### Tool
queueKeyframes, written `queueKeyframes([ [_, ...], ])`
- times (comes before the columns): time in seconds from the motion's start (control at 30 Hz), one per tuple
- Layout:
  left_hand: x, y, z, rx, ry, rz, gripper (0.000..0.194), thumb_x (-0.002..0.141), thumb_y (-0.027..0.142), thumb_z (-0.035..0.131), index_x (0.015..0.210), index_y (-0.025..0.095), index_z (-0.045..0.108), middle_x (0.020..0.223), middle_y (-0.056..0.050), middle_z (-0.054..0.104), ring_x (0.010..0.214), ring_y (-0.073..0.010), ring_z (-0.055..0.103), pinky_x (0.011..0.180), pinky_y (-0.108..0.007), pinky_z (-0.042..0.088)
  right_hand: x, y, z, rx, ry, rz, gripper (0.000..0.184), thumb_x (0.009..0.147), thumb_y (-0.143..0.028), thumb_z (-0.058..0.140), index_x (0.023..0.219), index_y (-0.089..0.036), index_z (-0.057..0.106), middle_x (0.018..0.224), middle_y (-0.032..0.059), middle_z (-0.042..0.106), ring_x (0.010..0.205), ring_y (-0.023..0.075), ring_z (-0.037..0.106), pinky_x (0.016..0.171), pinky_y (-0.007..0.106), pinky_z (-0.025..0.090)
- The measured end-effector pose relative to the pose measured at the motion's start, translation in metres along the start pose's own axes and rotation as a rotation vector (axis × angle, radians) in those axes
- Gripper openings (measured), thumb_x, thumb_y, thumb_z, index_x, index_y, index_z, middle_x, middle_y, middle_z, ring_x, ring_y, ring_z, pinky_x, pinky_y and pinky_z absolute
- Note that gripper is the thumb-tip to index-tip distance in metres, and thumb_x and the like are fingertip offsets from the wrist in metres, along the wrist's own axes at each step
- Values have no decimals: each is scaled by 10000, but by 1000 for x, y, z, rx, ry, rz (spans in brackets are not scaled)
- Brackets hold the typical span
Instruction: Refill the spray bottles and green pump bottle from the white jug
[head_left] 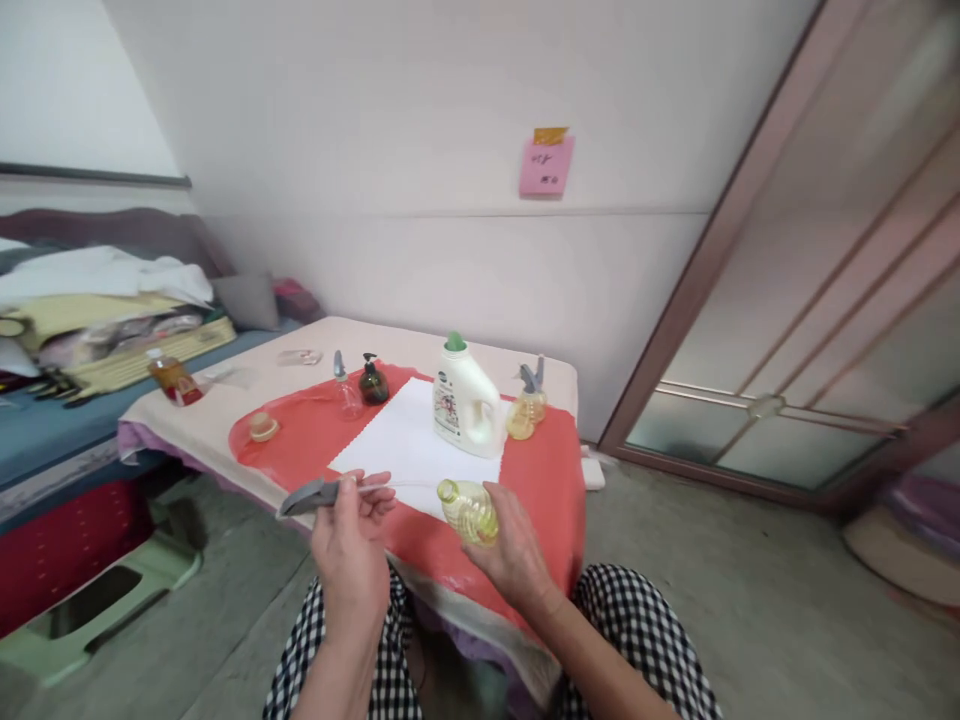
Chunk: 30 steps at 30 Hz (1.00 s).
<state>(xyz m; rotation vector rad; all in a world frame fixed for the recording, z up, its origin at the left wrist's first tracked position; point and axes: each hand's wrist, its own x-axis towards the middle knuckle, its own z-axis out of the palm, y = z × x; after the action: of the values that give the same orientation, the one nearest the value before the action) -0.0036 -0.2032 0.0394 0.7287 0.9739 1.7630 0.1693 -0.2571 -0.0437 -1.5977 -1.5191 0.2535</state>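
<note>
Behind everything, pale wall (420, 150), with a frosted sliding door (802, 300) to the right and a blue-covered bed (52, 435) to the left. Close to the wall, beige-draped bench (397, 340). Over its near part, red sheet (292, 405), and on that, white paper (390, 435). Upright on the paper, white jug (465, 405) with a green cap. Over the near edge of the bench, both hands occupied: left hand (351, 530) pinching a grey spray head (309, 497), right hand (514, 550) wrapped round a yellow bottle (466, 510), tilted, mouth uncovered and facing left. Just right of the jug, two yellowish spray bottles (529, 410); left of the paper, dark pump bottle (373, 383) beside a clear spray bottle (348, 397). Thinnest of all, pale tube (409, 484) running from the spray head toward the yellow bottle's mouth; impossible to tell whether touching.
</note>
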Motion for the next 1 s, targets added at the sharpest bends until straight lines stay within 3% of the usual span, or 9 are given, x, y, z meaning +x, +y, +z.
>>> queueKeyframes([
  [0.07, -18, -5, -2, 114, -91, -56, 321, 797, 443, 646, 948, 160, 638, 820, -71, 725, 675, -165, 656, 683, -317, 524, -19, -10, -14, -15, 3, -1, 677, 657, -234, 702, 1287, -236, 454, 1225, 113, 560, 1133, 314, 539, 992, 526, 441],
  [0.17, -48, -9, -6, 264, -302, -184, 357, 777, 456, 676, 971, 157, 692, 1008, -111, 724, 926, -218, 666, 840, -351, 507, -50, -27, -30, 2, -19, -8, 720, 645, -258, 719, 1309, -247, 441, 1225, 106, 555, 1131, 313, 542, 981, 511, 458],
  [0.27, -74, -9, -9, 258, -470, -305, 355, 774, 447, 684, 973, 155, 720, 1094, -123, 706, 1075, -254, 627, 947, -379, 461, -77, -40, -38, 71, -52, 42, 781, 629, -206, 694, 1348, -258, 393, 1236, 97, 529, 1124, 294, 555, 958, 463, 484],
  [0.5, -97, 7, -12, 119, -595, -403, 274, 771, 396, 685, 893, 156, 739, 1018, -114, 723, 1021, -257, 647, 958, -401, 452, -103, -55, -58, 252, -93, 164, 814, 580, -213, 721, 1340, -281, 438, 1177, 74, 565, 1062, 301, 576, 925, 455, 485],
  [0.63, -97, 19, -14, 40, -665, -461, 250, 787, 370, 659, 900, 163, 741, 1007, -125, 728, 1009, -266, 651, 928, -410, 468, -103, -70, -76, 721, -223, 360, 795, 528, -311, 756, 1274, -263, 486, 1200, 65, 619, 1089, 314, 594, 955, 463, 460],
  [0.7, -97, 24, -14, 25, -686, -464, 242, 779, 365, 659, 890, 166, 738, 1014, -132, 727, 996, -273, 654, 903, -411, 479, -105, -77, -80, 997, -277, 452, 656, 592, -452, 691, 1192, -250, 519, 1132, 66, 663, 1041, 315, 625, 910, 468, 477],
  [0.77, -98, 26, -13, 17, -703, -462, 233, 783, 360, 651, 885, 166, 731, 1034, -136, 722, 999, -277, 651, 901, -413, 477, -107, -80, -80, 1134, -303, 466, 541, 649, -546, 607, 1086, -233, 546, 1018, 69, 691, 956, 309, 651, 833, 456, 497],
  [0.87, -101, 25, -13, -9, -697, -450, 209, 816, 340, 624, 893, 170, 717, 1056, -129, 715, 1016, -269, 640, 930, -415, 457, -112, -79, -74, 1011, -241, 407, 525, 609, -514, 657, 1038, -236, 534, 969, 60, 681, 898, 292, 645, 789, 426, 498],
  [1.0, -104, 23, -14, -2, -689, -419, 188, 814, 317, 647, 911, 170, 712, 1084, -120, 708, 1034, -260, 631, 966, -404, 429, -116, -75, -66, 581, 91, 351, 615, 506, -284, 747, 1083, -269, 533, 1082, 64, 642, 1018, 301, 593, 924, 445, 452],
])
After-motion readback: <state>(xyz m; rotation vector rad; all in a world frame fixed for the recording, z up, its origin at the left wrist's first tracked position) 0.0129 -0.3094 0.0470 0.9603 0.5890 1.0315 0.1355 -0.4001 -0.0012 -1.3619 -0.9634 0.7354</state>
